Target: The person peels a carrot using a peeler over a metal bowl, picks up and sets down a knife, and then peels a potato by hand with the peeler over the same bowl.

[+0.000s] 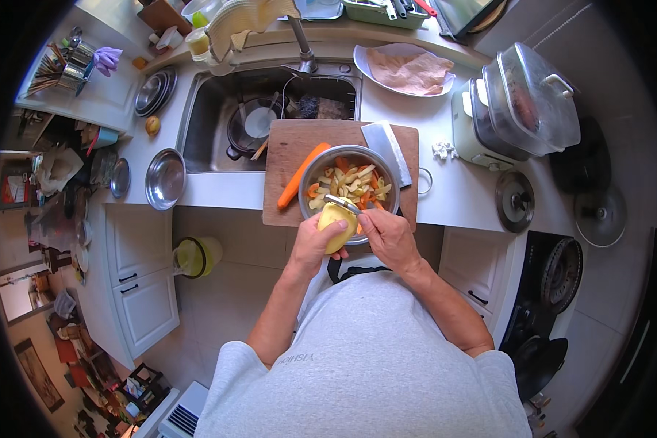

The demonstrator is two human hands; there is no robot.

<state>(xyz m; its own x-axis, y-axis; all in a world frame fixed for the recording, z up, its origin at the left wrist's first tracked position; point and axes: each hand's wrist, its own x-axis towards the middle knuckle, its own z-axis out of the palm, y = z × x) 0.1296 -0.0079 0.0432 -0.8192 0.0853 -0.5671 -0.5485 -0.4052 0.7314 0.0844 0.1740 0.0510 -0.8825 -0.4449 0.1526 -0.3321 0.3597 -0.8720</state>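
Note:
A peeled yellow potato [336, 230] is gripped in my left hand [310, 243], over the near rim of a steel bowl [305, 180]. My right hand [387, 235] holds a metal peeler [343, 203], its head against the top of the potato. Inside the bowl lie potato and carrot peelings [353, 183]. The bowl rests on a wooden cutting board [290, 137]. Left of it on the board is a peeled carrot [302, 176]; a cleaver [386, 148] lies at the right, its handle mostly hidden by the bowl.
Behind the board is a sink [205, 131] with a dark pot [241, 128] in it. An empty metal bowl [165, 178] and an unpeeled potato [153, 126] sit to the left. A steamer [514, 104] and a pot lid [514, 200] stand right. A bin [197, 256] is below.

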